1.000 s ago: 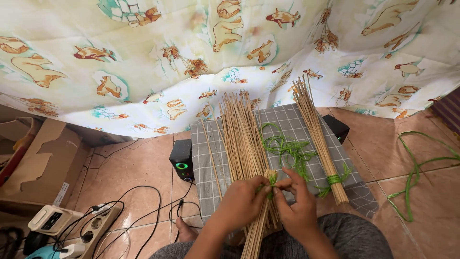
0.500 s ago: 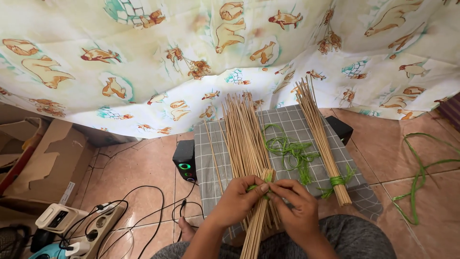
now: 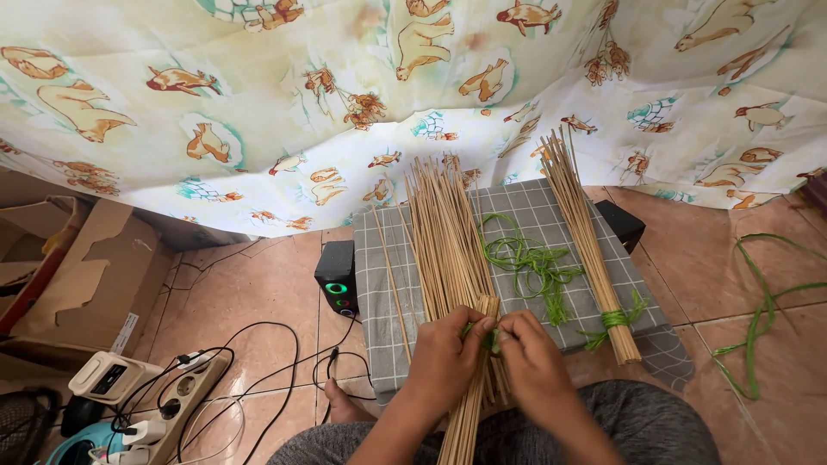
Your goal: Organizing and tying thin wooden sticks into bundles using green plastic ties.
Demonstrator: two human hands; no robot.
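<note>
Green strip pinched between your two hands over a sheaf of pale sticks.

Your left hand (image 3: pixel 448 353) and right hand (image 3: pixel 530 362) each close their grip on the green strip (image 3: pixel 489 340) where it meets the bundle of sticks (image 3: pixel 448 250), which lies fanned on the grey checked cloth (image 3: pixel 534 215) in front of your knees. Just right lie loose green strips (image 3: pixel 530 263), then a tied stick bundle (image 3: pixel 590 237). Left of the cloth stands a black speaker (image 3: pixel 338 275); a power strip (image 3: pixel 177 400) lies farther left.
</note>
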